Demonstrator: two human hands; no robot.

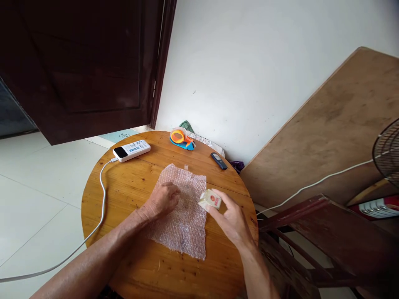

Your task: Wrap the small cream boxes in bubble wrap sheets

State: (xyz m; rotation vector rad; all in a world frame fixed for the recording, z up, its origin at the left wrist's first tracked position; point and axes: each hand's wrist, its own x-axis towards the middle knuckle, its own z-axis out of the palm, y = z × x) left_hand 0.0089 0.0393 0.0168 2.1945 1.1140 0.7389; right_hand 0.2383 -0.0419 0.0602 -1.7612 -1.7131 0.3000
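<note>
A sheet of clear, pinkish bubble wrap [187, 224] lies spread flat on the round wooden table [124, 187]. My left hand [164, 199] rests over its left side with the fingers curled in, and nothing shows in them. Between the thumb and fingers of my right hand [232, 218] is a small cream box [213, 199] with red print and a round red mark. That box is tilted, just above the right edge of the wrap. A small piece of clear tape [186, 167] shows at the wrap's far edge.
Toward the back are an orange and blue tape dispenser [182, 139] and a dark remote-like device [218, 161]. A white device [131, 150] with a plugged-in white cable [102, 195] sits at the left. A wooden chair [339, 236] and a fan [388, 151] stand at the right.
</note>
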